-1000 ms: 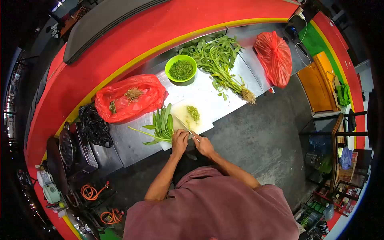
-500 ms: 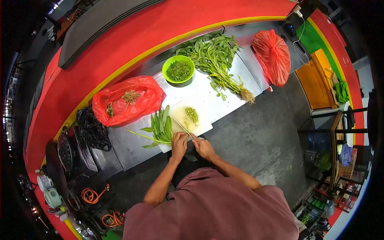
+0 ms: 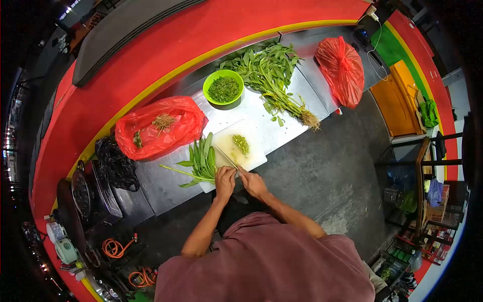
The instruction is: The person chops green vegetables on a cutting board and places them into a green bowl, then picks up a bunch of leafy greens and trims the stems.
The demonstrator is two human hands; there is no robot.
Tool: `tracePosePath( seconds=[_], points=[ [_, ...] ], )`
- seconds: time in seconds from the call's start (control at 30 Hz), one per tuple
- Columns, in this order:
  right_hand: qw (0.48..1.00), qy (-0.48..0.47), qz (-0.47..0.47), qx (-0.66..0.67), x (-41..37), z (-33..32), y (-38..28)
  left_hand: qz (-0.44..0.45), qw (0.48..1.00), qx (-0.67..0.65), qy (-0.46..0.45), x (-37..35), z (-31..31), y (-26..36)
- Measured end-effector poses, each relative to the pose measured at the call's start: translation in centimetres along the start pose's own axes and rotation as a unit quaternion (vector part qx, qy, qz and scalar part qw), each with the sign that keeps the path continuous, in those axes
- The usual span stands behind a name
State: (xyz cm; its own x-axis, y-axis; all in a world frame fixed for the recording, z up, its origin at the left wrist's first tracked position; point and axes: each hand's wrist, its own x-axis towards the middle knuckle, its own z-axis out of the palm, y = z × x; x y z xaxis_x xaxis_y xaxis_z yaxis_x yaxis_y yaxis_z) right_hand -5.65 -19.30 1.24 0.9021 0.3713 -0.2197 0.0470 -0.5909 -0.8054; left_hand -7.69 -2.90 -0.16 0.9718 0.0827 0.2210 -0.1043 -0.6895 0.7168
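Observation:
My left hand [image 3: 225, 182] is closed on the stem end of a leafy green bunch [image 3: 201, 158] at the left side of a white cutting board [image 3: 255, 160]. In my right hand [image 3: 254, 184] is a knife [image 3: 226, 157], its blade pointing up and left over the board, close to the left fingertips. Chopped green pieces [image 3: 241, 144] lie in a small heap on the board beyond the blade. Farther back stands a lime green bowl [image 3: 223, 87] filled with chopped greens.
An open red bag [image 3: 161, 128] with roots on it lies at the left, beside a black bag [image 3: 114, 162]. A pile of rooted greens [image 3: 271, 75] rests at the back. A tied red bag [image 3: 341, 70] sits at the right end of the metal counter [image 3: 168, 194].
The knife blade and my right hand have shifted slightly left, toward my left hand. The bunch, heap and bowl look the same.

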Motion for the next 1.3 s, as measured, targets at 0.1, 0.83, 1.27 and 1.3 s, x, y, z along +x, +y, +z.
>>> tracePosePath(
  seconds=[0.1, 0.83, 1.27, 1.3],
  points=[
    [1.000, -0.014, 0.017, 0.010, 0.2, -0.3, -0.8, -0.008, 1.000, -0.008, 0.007, 0.1, 0.1, 0.0],
    [0.996, -0.042, 0.047, 0.063, -1.1, -0.8, 0.8, -0.023, 0.999, -0.019, 0.030, -0.5, 0.8, -0.3],
    [0.995, -0.063, 0.053, 0.047, 0.0, -1.4, -0.2, -0.021, 0.999, -0.004, 0.042, -0.2, 0.7, 0.1],
    [0.994, -0.068, 0.063, 0.060, -0.4, -1.5, 0.1, -0.026, 0.999, 0.004, 0.040, -0.2, 0.8, 0.2]
  ],
)
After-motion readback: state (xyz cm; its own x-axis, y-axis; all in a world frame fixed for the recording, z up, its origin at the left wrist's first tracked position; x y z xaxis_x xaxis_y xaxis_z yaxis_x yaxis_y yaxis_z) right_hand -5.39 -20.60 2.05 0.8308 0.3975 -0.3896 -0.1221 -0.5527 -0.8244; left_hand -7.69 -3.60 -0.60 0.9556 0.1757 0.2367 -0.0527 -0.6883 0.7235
